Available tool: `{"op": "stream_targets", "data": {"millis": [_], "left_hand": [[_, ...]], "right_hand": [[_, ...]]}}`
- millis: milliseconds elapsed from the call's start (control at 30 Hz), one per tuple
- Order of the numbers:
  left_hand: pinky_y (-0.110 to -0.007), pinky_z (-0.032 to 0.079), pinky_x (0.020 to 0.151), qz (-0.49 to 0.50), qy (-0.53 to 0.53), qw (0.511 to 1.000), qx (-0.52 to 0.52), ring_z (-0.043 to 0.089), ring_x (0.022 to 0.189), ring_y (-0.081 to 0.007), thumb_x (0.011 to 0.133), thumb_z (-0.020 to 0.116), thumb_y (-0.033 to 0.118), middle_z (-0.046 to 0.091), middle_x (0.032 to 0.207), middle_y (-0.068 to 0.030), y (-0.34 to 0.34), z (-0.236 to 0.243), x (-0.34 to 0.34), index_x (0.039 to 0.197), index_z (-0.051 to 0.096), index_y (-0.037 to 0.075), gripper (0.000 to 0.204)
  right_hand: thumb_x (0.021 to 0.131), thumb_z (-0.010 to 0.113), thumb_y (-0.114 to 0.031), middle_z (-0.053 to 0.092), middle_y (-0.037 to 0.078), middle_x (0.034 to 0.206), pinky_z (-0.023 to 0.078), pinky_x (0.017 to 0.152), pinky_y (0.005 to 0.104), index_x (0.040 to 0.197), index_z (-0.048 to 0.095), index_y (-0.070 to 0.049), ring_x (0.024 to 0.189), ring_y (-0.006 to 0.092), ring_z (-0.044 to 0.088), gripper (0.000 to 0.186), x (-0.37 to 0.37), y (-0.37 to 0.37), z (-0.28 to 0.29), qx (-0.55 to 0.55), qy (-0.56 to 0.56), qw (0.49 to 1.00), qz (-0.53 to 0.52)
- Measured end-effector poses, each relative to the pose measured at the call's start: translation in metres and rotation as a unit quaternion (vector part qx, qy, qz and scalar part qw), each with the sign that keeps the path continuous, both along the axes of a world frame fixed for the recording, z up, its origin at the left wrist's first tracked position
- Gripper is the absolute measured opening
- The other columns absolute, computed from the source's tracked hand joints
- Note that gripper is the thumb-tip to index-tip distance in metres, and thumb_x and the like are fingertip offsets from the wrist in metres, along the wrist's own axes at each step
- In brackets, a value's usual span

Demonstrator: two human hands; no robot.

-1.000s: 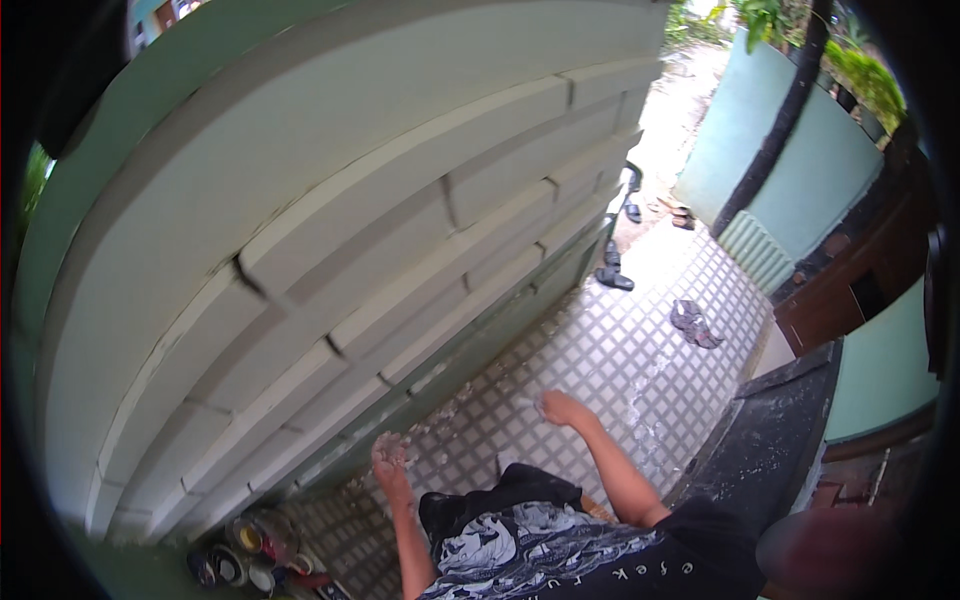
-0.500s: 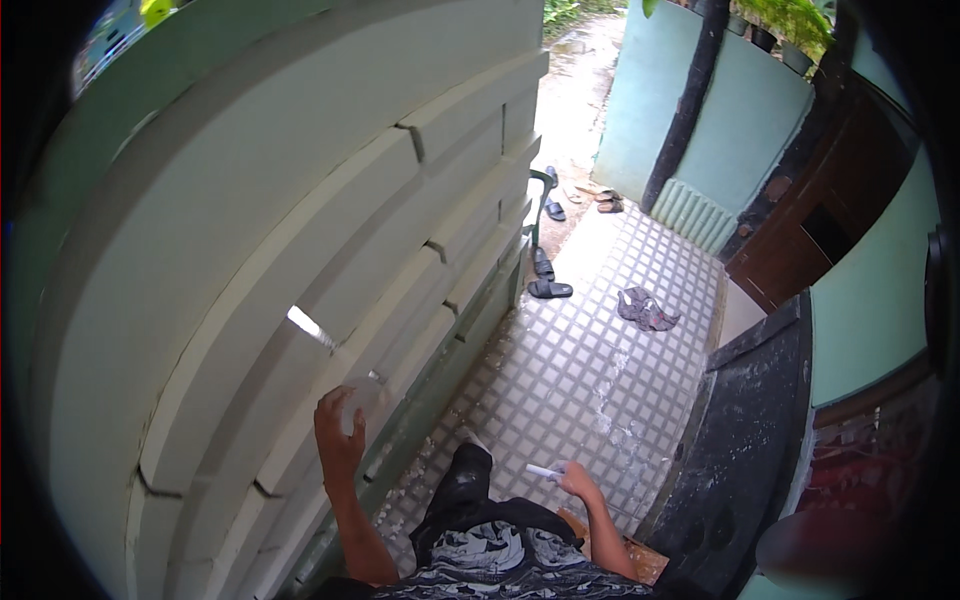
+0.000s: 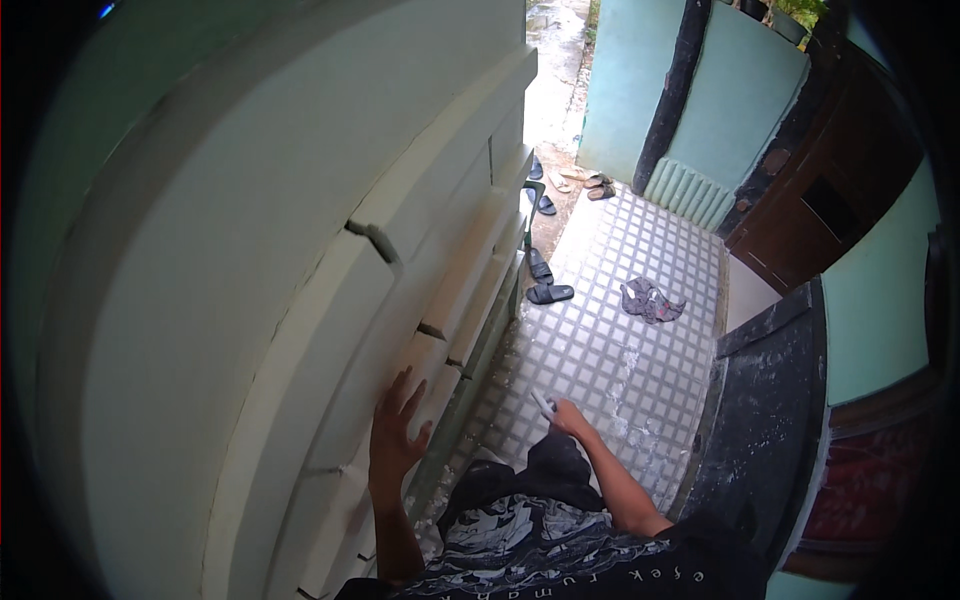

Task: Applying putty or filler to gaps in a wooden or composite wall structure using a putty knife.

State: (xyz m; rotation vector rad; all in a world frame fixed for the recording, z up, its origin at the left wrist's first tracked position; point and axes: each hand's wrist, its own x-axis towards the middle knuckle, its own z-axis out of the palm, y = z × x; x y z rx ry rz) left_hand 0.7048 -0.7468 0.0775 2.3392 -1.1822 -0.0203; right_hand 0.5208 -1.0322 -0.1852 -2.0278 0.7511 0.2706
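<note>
My left hand (image 3: 398, 428), fingers spread, is against or just beside the ledges of a cream-painted wall (image 3: 300, 350) with stepped, notched blocks. I see nothing between its fingers, and its palm is hidden. My right hand (image 3: 568, 417) is closed around a slim, whitish, flat-looking object (image 3: 542, 402) in front of my right thigh. The far end of that object sticks out past my fingers, too small to name more exactly.
Patterned tile floor (image 3: 600, 340) runs ahead, with white smears and a crumpled dark cloth (image 3: 652, 300). Dark sandals (image 3: 549, 293) lie by the wall's far end. To the right stand a dark scuffed panel (image 3: 760, 400) and a brown door (image 3: 825, 195).
My left hand has shifted right along the ledges, and the pale translucent thing seen at it before no longer shows. My right hand has risen, its whitish object now tilted more upright.
</note>
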Motion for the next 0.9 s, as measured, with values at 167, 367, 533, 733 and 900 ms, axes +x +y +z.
{"op": "stream_targets", "data": {"millis": [167,367,533,733,900], "left_hand": [[-0.045,0.033,0.110,0.028,0.077,0.996,0.019,0.035,0.137,-0.0310,0.070,0.069,0.007,0.031,0.152,-0.0123,-0.034,0.004,0.022,0.140,0.045,0.014,0.074],[-0.038,0.037,0.107,0.116,0.102,0.986,-0.060,0.049,0.127,-0.0292,0.068,0.065,0.004,0.051,0.139,-0.0087,-0.048,-0.003,0.032,0.130,0.055,0.009,0.063],[-0.037,0.043,0.101,0.199,0.048,0.971,-0.128,0.058,0.116,-0.0293,0.067,0.062,0.004,0.061,0.125,-0.0114,-0.058,-0.014,0.032,0.119,0.063,0.006,0.052],[-0.037,0.050,0.090,0.356,0.033,0.897,-0.261,0.066,0.103,-0.0299,0.078,0.061,0.019,0.068,0.112,-0.0135,-0.089,-0.038,0.014,0.101,0.068,0.001,0.029],[-0.042,0.038,0.102,0.385,-0.153,0.903,-0.118,0.058,0.116,-0.0302,0.085,0.059,0.035,0.066,0.119,-0.0092,-0.130,-0.056,0.007,0.103,0.065,0.006,0.035]], "right_hand": [[0.091,0.056,-0.024,0.065,0.024,0.091,0.050,0.074,0.0458,0.111,0.057,-0.003,0.086,0.0398,0.064,0.029,0.055,-0.027,-0.038,-0.049,-0.123,0.991,-0.025],[0.093,0.044,-0.017,0.060,0.031,0.100,0.045,0.079,0.0538,0.119,0.051,-0.001,0.092,0.0482,0.058,0.032,0.135,-0.083,-0.052,-0.091,-0.179,0.980,-0.002],[0.094,0.042,-0.014,0.056,0.031,0.116,0.043,0.092,0.0495,0.136,0.042,0.000,0.107,0.0464,0.054,0.044,0.251,-0.193,-0.057,-0.147,-0.308,0.940,0.020],[0.093,0.049,-0.011,0.058,0.029,0.115,0.045,0.091,0.0447,0.134,0.048,-0.006,0.106,0.0428,0.057,0.042,0.322,-0.242,-0.044,-0.121,-0.294,0.948,-0.006],[0.092,0.053,-0.015,0.061,0.030,0.103,0.047,0.083,0.0486,0.135,0.046,-0.007,0.095,0.0476,0.058,0.044,0.305,-0.245,-0.061,-0.030,-0.304,0.896,0.322]]}}
